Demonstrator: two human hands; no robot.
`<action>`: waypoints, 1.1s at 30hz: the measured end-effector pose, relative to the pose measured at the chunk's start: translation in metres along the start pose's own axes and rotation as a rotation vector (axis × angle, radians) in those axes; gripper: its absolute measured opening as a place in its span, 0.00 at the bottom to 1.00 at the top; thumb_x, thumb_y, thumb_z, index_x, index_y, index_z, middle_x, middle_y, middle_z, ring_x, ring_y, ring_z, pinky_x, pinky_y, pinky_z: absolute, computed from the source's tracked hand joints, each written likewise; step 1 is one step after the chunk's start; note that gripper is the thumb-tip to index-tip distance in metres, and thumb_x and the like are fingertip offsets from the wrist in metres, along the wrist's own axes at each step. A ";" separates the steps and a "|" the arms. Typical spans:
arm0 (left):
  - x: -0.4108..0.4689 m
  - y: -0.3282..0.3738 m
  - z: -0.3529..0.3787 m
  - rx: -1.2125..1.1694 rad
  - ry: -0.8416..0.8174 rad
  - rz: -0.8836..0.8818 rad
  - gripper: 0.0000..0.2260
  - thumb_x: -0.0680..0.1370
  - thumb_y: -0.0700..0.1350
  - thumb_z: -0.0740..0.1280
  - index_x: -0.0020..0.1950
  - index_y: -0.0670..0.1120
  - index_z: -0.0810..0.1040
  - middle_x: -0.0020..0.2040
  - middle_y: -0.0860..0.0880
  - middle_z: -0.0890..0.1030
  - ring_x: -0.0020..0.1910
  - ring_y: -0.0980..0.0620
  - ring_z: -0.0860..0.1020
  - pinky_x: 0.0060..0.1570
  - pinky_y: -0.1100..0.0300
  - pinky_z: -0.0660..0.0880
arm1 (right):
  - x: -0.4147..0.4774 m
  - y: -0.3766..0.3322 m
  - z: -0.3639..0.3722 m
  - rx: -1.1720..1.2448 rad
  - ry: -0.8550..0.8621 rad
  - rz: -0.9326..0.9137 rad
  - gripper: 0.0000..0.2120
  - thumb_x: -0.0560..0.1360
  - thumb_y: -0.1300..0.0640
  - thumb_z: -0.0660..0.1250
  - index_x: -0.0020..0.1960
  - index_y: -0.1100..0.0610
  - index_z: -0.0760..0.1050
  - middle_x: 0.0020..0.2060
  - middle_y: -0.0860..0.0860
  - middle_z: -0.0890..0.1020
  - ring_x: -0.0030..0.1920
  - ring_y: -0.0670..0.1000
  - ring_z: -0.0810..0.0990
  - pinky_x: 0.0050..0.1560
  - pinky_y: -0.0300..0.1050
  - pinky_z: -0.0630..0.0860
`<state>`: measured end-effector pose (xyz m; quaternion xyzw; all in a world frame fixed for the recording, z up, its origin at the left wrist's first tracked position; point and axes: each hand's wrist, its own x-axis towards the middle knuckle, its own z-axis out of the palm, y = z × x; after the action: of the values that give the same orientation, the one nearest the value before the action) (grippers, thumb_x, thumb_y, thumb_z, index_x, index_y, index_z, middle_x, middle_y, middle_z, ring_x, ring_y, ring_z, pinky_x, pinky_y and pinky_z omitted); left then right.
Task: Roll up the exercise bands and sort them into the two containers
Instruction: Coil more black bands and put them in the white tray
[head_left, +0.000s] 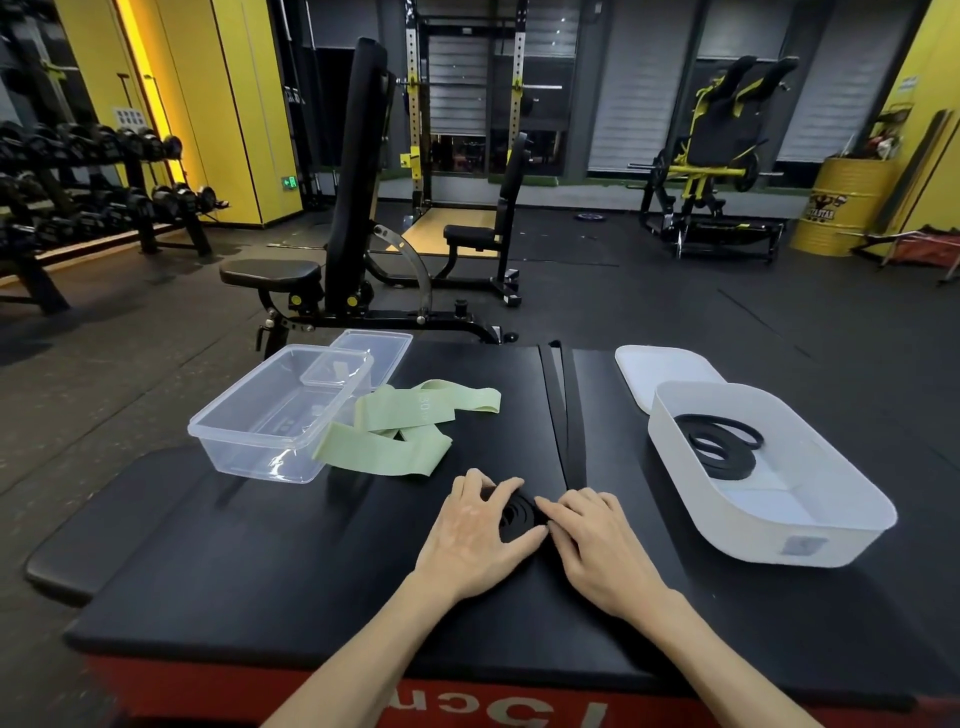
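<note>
Two bare forearms are extended forward from the bottom edge, angled toward each other. The left hand (475, 535) is laid palm down, fingers and thumb curled round a coiled band (519, 517). The right hand (597, 545) is set just beside it, fingers bent, fingertips pinched on the coil's right edge.

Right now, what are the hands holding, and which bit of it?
A half-rolled black band. The left hand curls round the coil's left side; the right hand pinches its right edge, where the loose tail starts.
</note>
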<state>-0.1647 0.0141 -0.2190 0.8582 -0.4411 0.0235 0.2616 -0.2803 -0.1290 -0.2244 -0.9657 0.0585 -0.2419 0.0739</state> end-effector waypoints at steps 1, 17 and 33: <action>0.000 -0.003 -0.001 -0.043 -0.031 0.032 0.31 0.73 0.66 0.61 0.73 0.57 0.62 0.61 0.56 0.63 0.63 0.57 0.61 0.66 0.60 0.65 | 0.000 0.000 0.000 0.005 0.001 0.003 0.17 0.78 0.54 0.54 0.62 0.53 0.75 0.42 0.45 0.75 0.45 0.46 0.72 0.52 0.41 0.64; -0.002 -0.015 -0.006 -0.303 -0.121 0.017 0.40 0.64 0.64 0.75 0.72 0.53 0.67 0.61 0.59 0.67 0.62 0.62 0.65 0.66 0.63 0.63 | 0.001 -0.001 -0.002 0.027 -0.061 0.017 0.20 0.76 0.56 0.54 0.65 0.57 0.73 0.41 0.48 0.72 0.44 0.50 0.70 0.54 0.42 0.69; 0.000 -0.015 -0.010 -0.222 -0.206 0.171 0.35 0.68 0.60 0.72 0.73 0.57 0.63 0.68 0.59 0.60 0.67 0.60 0.60 0.69 0.63 0.61 | -0.002 0.003 -0.001 0.015 -0.038 -0.018 0.20 0.74 0.55 0.55 0.63 0.54 0.76 0.44 0.46 0.75 0.48 0.49 0.73 0.58 0.46 0.68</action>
<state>-0.1511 0.0259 -0.2164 0.7811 -0.5370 -0.0914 0.3053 -0.2824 -0.1317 -0.2250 -0.9700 0.0466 -0.2248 0.0802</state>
